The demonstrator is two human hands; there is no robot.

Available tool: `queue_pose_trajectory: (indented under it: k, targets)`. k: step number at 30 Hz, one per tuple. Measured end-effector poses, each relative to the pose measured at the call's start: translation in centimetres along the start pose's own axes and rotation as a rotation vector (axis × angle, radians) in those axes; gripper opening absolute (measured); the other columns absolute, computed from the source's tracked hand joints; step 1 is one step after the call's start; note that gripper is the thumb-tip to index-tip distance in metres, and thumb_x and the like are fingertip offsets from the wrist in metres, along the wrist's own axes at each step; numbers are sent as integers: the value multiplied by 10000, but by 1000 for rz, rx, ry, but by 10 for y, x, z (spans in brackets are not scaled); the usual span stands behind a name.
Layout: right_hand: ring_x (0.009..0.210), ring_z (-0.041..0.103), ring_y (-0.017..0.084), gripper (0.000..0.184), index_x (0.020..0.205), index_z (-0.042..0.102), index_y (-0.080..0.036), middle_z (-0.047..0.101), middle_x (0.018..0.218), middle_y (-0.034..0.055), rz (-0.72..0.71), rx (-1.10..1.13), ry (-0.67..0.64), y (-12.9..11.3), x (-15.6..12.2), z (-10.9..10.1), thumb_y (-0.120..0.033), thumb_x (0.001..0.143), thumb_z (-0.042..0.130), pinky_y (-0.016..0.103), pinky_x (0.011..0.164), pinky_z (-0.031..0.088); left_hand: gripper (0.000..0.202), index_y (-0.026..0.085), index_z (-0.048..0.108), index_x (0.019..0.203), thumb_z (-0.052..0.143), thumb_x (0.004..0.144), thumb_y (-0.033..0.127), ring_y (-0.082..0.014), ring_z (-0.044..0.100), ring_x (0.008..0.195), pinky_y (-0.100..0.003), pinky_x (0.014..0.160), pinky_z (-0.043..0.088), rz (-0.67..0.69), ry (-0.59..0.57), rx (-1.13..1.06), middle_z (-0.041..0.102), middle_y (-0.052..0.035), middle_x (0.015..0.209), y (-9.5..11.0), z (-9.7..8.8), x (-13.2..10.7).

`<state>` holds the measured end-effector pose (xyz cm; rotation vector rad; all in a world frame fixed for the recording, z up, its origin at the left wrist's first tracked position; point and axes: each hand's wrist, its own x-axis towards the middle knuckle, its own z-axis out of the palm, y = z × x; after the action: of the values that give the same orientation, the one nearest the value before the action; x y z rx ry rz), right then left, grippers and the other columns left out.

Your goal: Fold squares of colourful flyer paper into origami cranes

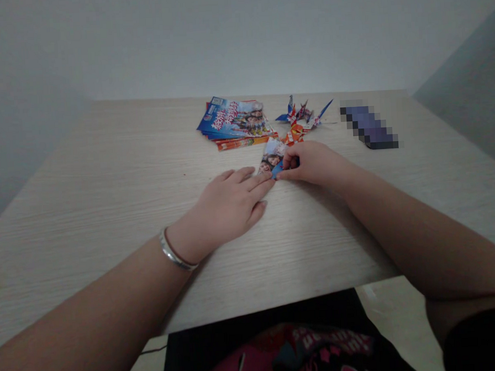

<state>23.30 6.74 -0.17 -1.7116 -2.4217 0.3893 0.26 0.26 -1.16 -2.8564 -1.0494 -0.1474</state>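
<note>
A small folded piece of printed paper [272,157], blue and white with a photo of faces, lies on the table between my hands. My left hand [236,205] rests flat with fingers stretched out, its fingertips on the paper's lower left edge. Thumb and fingers of my right hand [310,163] pinch the paper's right side, covering part of it. Just behind the paper stand several folded paper cranes [296,130] in blue, orange and white.
A fanned stack of printed leaflets [236,119] lies behind my left hand. To the right of the cranes is a dark phone-like object [369,126], blurred out by pixels. The pale wooden table [106,176] meets a wall at the back.
</note>
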Motion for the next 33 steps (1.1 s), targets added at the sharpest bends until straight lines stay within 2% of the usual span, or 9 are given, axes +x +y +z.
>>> queue_pose_trajectory:
  k: [6,11,16,19,22,24,28,30,33]
  targets:
    - [634,546,169,279,750,675,-233,663,698,3,157,-30,-32,22,4,-13,-477,762,809,328,582,339,506,165,525,1510,376,1051,317,-342,523,1391,-530,1124,458,8,0,-17,511,-89,1584,-2,3,0]
    - [598,544,169,318,664,632,-242,624,630,-10,154,-46,-71,42,7,-21,-473,724,843,341,576,361,510,168,521,1514,376,1053,329,-351,504,1405,-534,1134,451,22,-30,-36,483,-68,1608,-4,2,0]
    - [599,574,181,297,653,657,-248,642,614,-7,185,-29,-76,54,10,-22,-461,710,857,352,574,388,509,175,518,1515,360,1057,330,-327,506,1403,-519,1145,439,29,-28,-53,489,-60,1604,-5,1,0]
    - [610,598,190,303,670,697,-253,683,640,6,223,-9,-96,70,11,-23,-507,688,862,354,566,408,511,184,513,1520,348,1062,339,-322,500,1409,-517,1153,428,27,-25,-59,495,-50,1600,-6,1,-1]
    - [547,562,172,352,635,702,-252,660,571,6,159,7,-95,90,14,-24,-568,664,855,338,516,396,511,193,510,1525,353,1061,339,-321,500,1406,-508,1159,423,27,-24,-57,483,-39,1610,-6,2,-1]
    - [559,572,175,307,655,707,-253,671,590,5,164,36,-104,98,15,-24,-521,666,857,338,520,413,516,191,503,1532,363,1059,343,-330,498,1406,-510,1154,427,24,-34,-55,477,-37,1614,-6,3,-1]
    - [575,551,165,262,707,675,-251,644,613,-1,90,150,-109,90,11,-25,-481,745,793,328,538,417,514,185,504,1531,359,1064,347,-328,497,1407,-512,1161,416,32,-25,-54,479,-47,1613,-7,4,-1]
    - [606,546,170,254,718,640,-241,635,648,14,97,153,21,75,7,-25,-464,813,716,331,562,405,510,184,506,1528,361,1067,349,-318,502,1404,-508,1165,408,49,-5,-53,484,-57,1609,-8,5,-2]
    - [664,563,178,101,788,646,-223,654,726,28,65,106,133,46,-3,-26,-318,818,664,339,629,409,507,184,504,1528,373,1065,345,-316,498,1408,-501,1168,405,55,-2,-42,477,-58,1614,-8,4,-2]
